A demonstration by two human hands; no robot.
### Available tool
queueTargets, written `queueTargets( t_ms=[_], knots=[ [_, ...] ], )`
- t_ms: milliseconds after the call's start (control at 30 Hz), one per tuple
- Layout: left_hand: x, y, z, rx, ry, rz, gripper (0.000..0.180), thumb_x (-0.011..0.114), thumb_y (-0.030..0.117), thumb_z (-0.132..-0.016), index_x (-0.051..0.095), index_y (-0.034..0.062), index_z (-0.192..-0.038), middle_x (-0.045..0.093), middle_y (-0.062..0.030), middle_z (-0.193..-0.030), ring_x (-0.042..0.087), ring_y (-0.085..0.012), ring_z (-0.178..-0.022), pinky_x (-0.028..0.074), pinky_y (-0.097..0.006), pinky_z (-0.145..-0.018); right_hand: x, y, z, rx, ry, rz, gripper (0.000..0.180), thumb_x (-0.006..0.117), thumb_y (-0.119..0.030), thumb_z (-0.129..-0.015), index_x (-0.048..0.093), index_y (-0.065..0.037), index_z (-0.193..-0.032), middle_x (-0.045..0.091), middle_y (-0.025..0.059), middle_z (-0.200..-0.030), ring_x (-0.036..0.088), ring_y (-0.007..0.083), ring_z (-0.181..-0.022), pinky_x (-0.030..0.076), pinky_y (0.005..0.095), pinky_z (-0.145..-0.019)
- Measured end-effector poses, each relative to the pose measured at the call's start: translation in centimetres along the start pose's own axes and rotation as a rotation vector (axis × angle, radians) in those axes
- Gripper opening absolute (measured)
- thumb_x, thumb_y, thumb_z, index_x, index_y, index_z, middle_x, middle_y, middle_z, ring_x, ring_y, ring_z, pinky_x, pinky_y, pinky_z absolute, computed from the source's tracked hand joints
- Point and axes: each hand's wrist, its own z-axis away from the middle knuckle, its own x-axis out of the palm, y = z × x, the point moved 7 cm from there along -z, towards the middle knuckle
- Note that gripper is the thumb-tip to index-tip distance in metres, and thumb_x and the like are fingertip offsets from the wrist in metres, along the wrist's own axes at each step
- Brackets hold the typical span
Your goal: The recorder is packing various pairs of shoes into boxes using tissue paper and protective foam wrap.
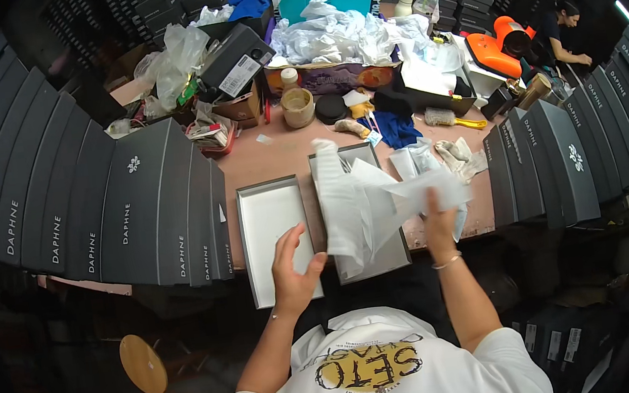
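Two shallow grey-edged shoebox halves lie side by side at the table's near edge. Over the white inside of the left box half (272, 201) hovers my left hand (292, 273), fingers apart and holding nothing. White tissue paper (343, 209) stands up, crumpled, out of the right box half (395, 253) and hides most of its inside. My right hand (438, 229) pinches a blurred white sheet of paper (430, 192) to the right of that box half. Whether this sheet joins the tissue in the box, I cannot tell.
Dark shoeboxes stand in rows at the left (137, 209) and right (551, 162). Beyond the box halves are a blue cloth (398, 130), a yellow-handled brush (449, 117), a jar (297, 108) and a carton of crumpled paper (332, 78). Another person (563, 32) works at far right.
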Motion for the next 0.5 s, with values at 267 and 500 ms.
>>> queueTargets(
  t_ms=[267,500],
  knots=[
    [9.4,1.8,-4.0,0.076,-0.25,-0.309,0.062,0.072,0.026,-0.081,0.045,-0.001,-0.13,0.06,-0.0168,-0.104,0.06,-0.0291,-0.095,0.047,-0.035,-0.085,-7.2,-11.2,4.7,-0.52,0.149,0.318,0.027,0.049,0.002,-0.088,0.06,0.004,-0.113,0.064,0.0127,-0.11,0.06,0.0236,-0.102,0.046,0.0317,-0.09],
    [4.6,-2.2,-3.0,-0.112,-0.055,0.262,0.033,0.064,0.022,-0.09,0.054,0.0003,-0.113,0.06,-0.0089,-0.1,0.058,-0.0159,-0.091,0.048,-0.033,-0.083,7.2,-3.7,3.8,-0.34,-0.401,0.744,0.076,0.072,-0.021,-0.08,0.031,-0.007,-0.143,0.04,0.0307,-0.135,0.051,0.0465,-0.113,0.046,0.0444,-0.091]
  ],
)
